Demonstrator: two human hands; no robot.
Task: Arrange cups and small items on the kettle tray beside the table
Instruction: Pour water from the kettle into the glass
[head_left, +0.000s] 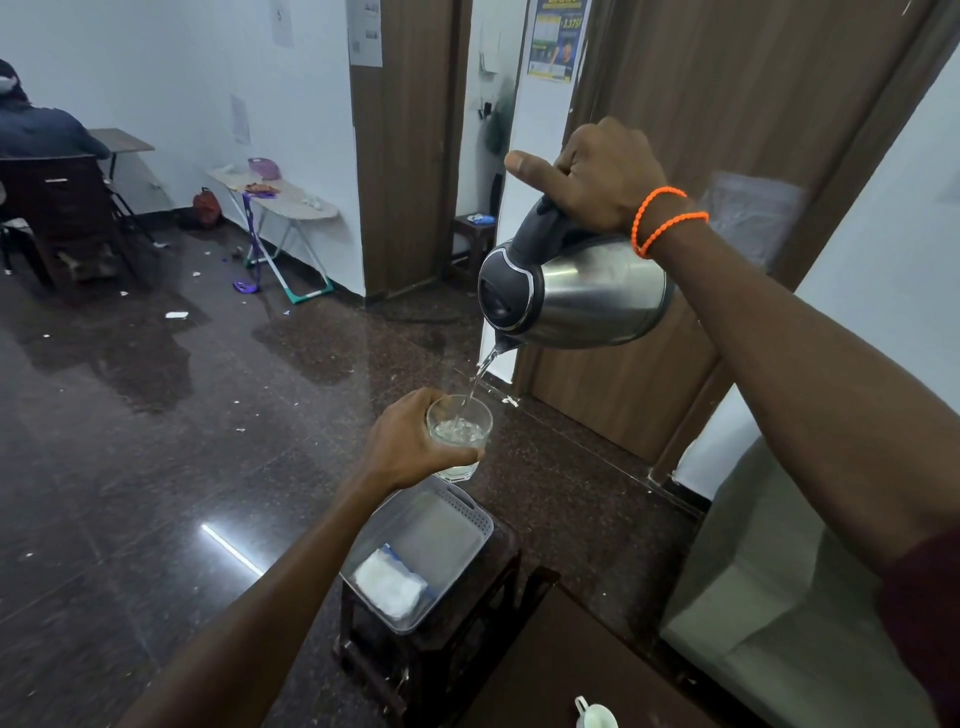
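My right hand (602, 176) grips the black handle of a steel kettle (597, 293), tilted spout-down. A thin stream of water falls from the spout into a clear glass (460, 431) that my left hand (410, 447) holds upright from the left side. The glass is partly filled. Below the glass, a grey plastic tray (441, 530) rests on a dark wooden stool (467, 639). A white packet (389, 584) lies in the tray's near end. A white cup (597, 716) shows at the bottom edge on a dark table (566, 670).
A pale sofa (769, 613) stands at the right, under my right arm. A wooden door (727, 104) is behind the kettle. An ironing board (280, 200) stands by the far wall, and a seated person (36, 130) is at the far left. The dark polished floor (156, 441) has scattered scraps.
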